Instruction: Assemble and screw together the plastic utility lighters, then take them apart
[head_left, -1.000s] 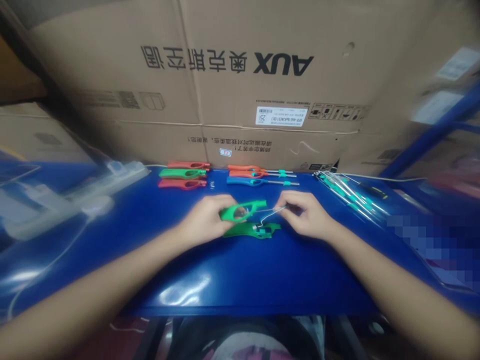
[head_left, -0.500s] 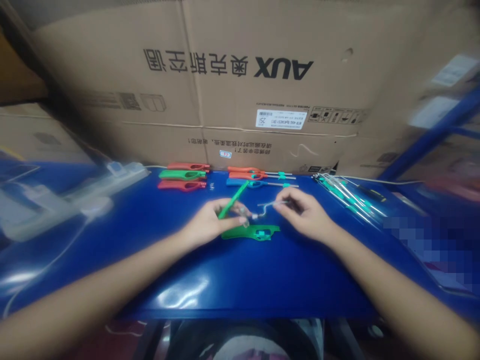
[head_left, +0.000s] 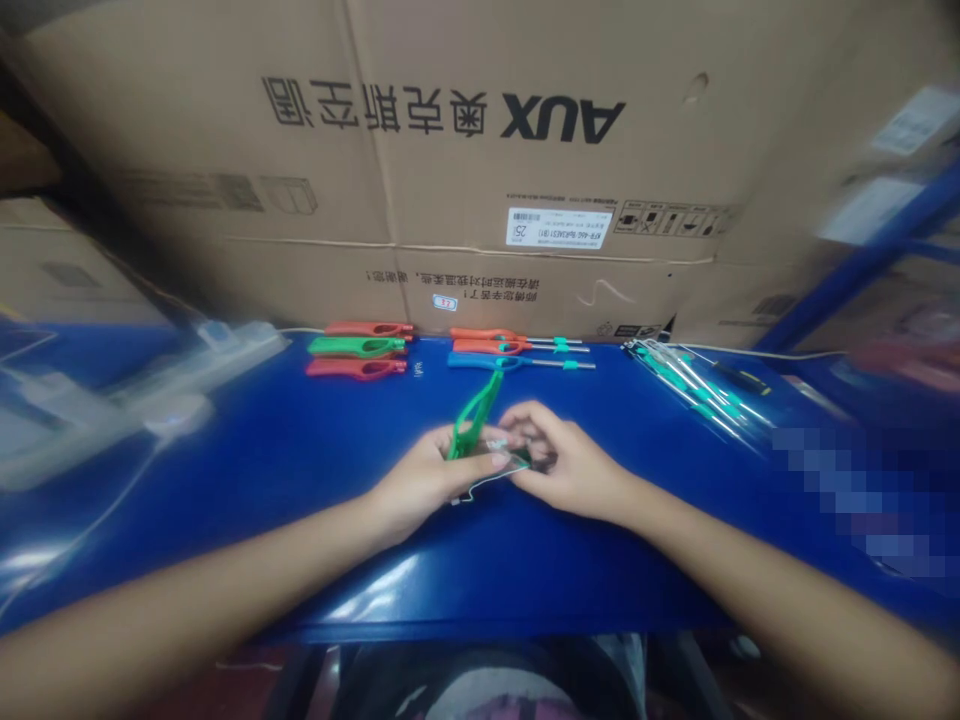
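Note:
My left hand is closed around the green lighter shell, which stands tilted up above the fingers with its looped part showing. A small clear part sits by that thumb. My right hand meets the left one, its fingers curled against a small dark and green piece that they mostly hide. From between the hands a thin white wire hangs in a bend below the left thumb.
Red and green lighter shells lie at the back left, beside small springs. Orange and blue lighters with metal rods lie behind the hands. Several metal rods with green parts and a power strip flank them. A cardboard box stands behind.
My right hand has moved left and down to meet my left hand. The green shell that lay on the table no longer shows there. The held shell has turned, showing its loop.

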